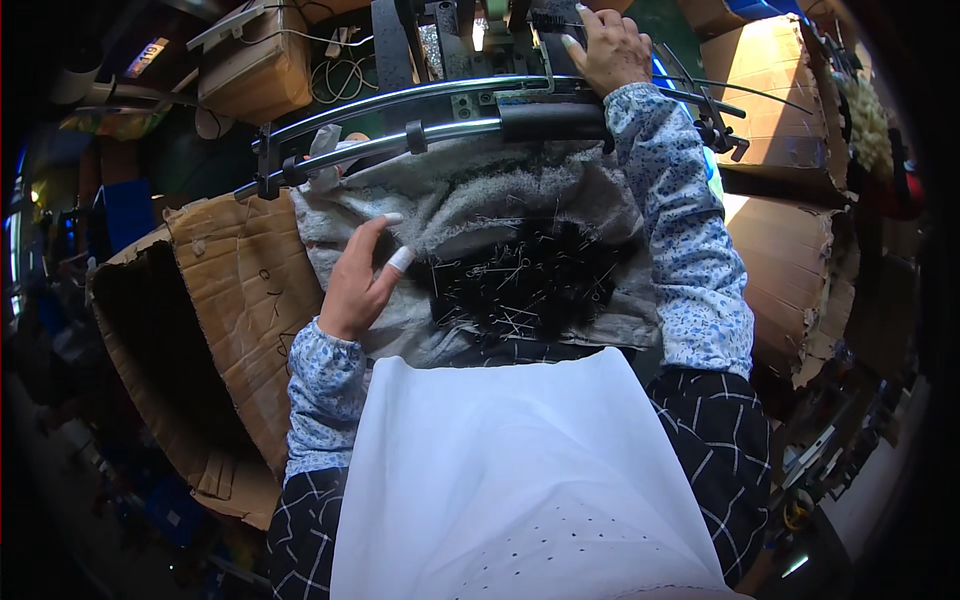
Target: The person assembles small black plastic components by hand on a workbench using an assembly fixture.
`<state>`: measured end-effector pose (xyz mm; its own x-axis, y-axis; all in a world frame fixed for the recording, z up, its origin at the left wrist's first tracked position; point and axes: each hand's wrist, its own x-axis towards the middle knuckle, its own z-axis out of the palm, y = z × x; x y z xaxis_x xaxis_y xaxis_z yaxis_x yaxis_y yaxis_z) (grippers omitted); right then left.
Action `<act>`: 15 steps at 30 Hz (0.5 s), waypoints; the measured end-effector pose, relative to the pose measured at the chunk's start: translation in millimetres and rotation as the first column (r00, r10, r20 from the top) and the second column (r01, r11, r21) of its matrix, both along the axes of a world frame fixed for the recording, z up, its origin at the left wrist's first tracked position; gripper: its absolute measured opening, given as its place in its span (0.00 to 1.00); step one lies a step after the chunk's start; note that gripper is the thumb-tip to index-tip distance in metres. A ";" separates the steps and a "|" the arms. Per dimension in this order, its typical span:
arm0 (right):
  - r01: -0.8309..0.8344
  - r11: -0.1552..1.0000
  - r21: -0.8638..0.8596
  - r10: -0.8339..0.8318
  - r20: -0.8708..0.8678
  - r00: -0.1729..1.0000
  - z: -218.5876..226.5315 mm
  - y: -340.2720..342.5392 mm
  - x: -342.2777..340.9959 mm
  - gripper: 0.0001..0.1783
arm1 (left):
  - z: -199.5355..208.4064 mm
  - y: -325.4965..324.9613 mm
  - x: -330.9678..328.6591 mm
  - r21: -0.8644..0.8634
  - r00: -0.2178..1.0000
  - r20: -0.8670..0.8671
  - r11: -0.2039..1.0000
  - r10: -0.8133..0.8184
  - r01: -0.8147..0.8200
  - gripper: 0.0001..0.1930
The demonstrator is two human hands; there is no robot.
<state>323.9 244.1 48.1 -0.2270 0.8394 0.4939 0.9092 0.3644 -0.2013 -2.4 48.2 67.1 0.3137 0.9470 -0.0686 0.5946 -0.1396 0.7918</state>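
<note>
My left hand [365, 280] hovers over a grey cloth [370, 205], its thumb and forefinger apart and nothing seen between them. White covers sit on those fingertips. To its right on the cloth lies a dark heap of small thin metal pins [520, 275], some with looped ends. My right hand [612, 52] reaches forward to the machine [455, 45], beside a dark, bristly-looking strip [552, 20]. Its thumb and forefinger, also white-tipped, are spread apart at the strip; I cannot tell whether they touch it.
A curved chrome rail [400, 142] with a black sleeve [552, 122] crosses between me and the machine. An open cardboard box [245, 330] stands at left, more cardboard [775, 260] at right. A closed carton [255, 65] with a white cable sits far left. White fabric [520, 440] covers my lap.
</note>
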 end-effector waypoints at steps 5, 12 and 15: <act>0.245 0.969 -0.044 -0.222 0.291 0.931 -17.0 4.3 4.9 0.20 | -5.4 6.5 -2.0 -0.219 0.948 0.269 0.969 0.169 -0.111 0.14; 0.200 0.970 -0.139 -0.164 0.235 0.958 2.3 0.9 -49.1 0.16 | 2.9 8.7 4.3 -0.212 0.894 0.401 0.970 0.198 -0.120 0.11; 0.195 0.969 -0.151 -0.151 0.262 0.953 7.8 -3.8 -69.9 0.13 | 8.7 11.8 4.9 -0.276 0.853 0.460 0.953 0.246 -0.127 0.12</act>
